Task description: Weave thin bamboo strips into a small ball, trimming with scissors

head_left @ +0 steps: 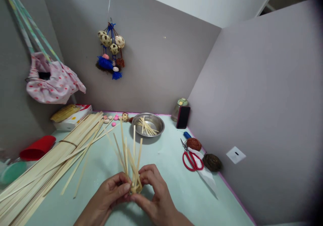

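Both my hands hold a small woven piece of pale flat strips (136, 185) low in the middle of the view, with several loose strip ends standing up and fanning out above it. My left hand (111, 193) pinches its left side between thumb and fingers. On the other side, the thumb and fingers of my right hand (157, 194) close round the piece. The fingers cover much of the woven base. Beyond it, a round metal bowl (161, 129) holds several short cut strips (148, 128).
A long bundle of flat strips (54, 157) lies at the left, beside a red cup-like object (37, 148). Red-handled scissors (193, 161), brown yarn (193, 144) and dark yarn (212, 162) lie at the right. A phone (183, 117) leans on a jar (176, 111). Woven balls (106, 40) hang at the wall.
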`<state>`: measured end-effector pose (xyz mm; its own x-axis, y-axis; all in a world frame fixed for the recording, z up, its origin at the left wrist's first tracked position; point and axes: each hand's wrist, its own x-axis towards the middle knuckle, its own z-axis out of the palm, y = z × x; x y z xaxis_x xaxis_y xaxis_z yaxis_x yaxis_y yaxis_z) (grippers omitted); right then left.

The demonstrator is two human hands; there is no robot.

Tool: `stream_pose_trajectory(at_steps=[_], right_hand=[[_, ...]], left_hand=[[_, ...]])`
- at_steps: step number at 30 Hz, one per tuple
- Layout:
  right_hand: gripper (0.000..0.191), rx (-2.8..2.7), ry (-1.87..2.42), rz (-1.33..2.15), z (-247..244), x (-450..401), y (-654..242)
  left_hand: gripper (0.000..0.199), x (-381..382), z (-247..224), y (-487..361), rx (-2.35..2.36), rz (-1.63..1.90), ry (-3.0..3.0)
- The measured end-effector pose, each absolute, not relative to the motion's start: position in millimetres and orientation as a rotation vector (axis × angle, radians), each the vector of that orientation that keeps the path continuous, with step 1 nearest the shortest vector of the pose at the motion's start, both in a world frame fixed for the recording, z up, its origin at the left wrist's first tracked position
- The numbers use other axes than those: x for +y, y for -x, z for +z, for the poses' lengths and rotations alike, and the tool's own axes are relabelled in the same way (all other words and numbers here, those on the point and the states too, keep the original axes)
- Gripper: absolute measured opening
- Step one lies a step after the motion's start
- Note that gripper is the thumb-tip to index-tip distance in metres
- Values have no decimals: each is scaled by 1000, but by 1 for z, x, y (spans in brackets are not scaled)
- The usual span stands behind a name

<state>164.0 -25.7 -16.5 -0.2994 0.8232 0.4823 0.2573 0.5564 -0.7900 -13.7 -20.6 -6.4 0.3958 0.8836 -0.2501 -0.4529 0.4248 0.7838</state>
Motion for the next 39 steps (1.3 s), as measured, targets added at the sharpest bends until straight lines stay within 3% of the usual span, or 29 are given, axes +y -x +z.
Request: stream_pose_trajectory(at_steps=[7,13,16,22,29,39], right_hand=[[22,-1888,920,707,-21,-26,-163],[18,-1909,1007,671,-24,-26,-162],[16,-1876,1003,666,-19,-26,-163],[15,-1796,977,746,-10,-24,-165],[30,-1793,929,898,-13,-19,-167],[19,-1519,1005,1108,-14,-15,-167]], left_hand=[[23,-20,-14,13,913,986,-806],[13,-27,-25,4,1277,1217,-1315],[19,-26,-28,4,1253,1218,-1209],[13,-20,-29,12,1050,1239,-1108],[15,-20,-27,16,1077,1140,-1042],[23,-21,-29,15,1150,1210,-1402]])
